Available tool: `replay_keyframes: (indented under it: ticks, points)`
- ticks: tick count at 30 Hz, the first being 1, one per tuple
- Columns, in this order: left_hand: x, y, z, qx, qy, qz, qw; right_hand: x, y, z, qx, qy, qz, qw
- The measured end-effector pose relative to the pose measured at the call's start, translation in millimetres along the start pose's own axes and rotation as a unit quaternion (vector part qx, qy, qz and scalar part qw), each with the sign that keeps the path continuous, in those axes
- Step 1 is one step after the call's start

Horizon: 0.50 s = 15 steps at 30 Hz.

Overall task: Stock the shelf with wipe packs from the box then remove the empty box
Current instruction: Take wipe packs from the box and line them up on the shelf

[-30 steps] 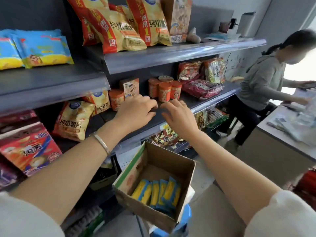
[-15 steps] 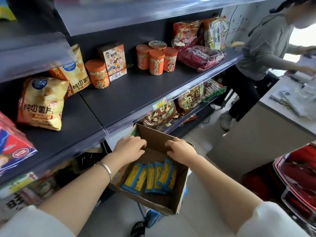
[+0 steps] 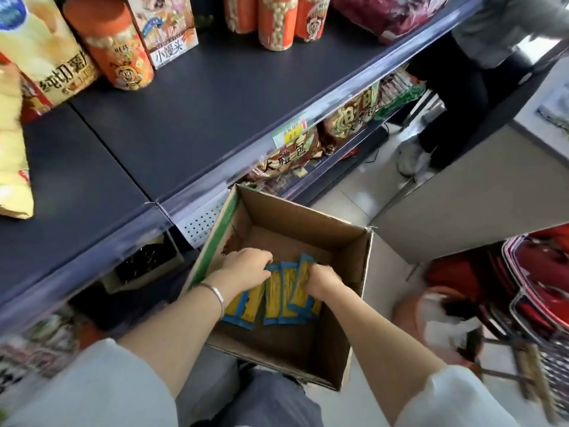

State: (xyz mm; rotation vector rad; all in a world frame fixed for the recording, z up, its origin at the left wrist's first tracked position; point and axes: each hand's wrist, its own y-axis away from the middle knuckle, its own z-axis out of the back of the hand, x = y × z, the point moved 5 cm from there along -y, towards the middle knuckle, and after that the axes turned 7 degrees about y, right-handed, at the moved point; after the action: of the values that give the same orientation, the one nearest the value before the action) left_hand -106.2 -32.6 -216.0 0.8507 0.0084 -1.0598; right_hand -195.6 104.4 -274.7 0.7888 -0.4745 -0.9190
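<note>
Two hands inside box point(image 3: 354, 266) lower centre, left hand point(image 3: 246, 268) and right hand point(image 3: 321, 278) each grip wipe packs point(image 3: 278, 306), fingers curled, shelf point(image 3: 215, 112) above.

Dark blue metal shelving point(image 3: 191, 118) occupied the left and far side, with a pale tiled floor point(image 3: 351, 192) beside it. A grey counter point(image 3: 477, 195) stood at right, with red baskets point(image 3: 548, 272) near it.

Head camera looks steeply down, close over box point(image 3: 308, 223) and shelf point(image 3: 215, 103)
</note>
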Motion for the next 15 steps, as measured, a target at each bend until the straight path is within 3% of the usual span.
replay_keyframes:
  ticks: [9, 15]
  points:
    - [9, -54, -54, 0.034, 0.131, 0.105, 0.985, -3, -26, -27, 0.043, -0.072, -0.107, 0.991]
    - [7, -78, -81, -0.003, 0.287, 0.164, 0.944, 0, -27, -28, 0.050, -0.087, -0.141, 0.985]
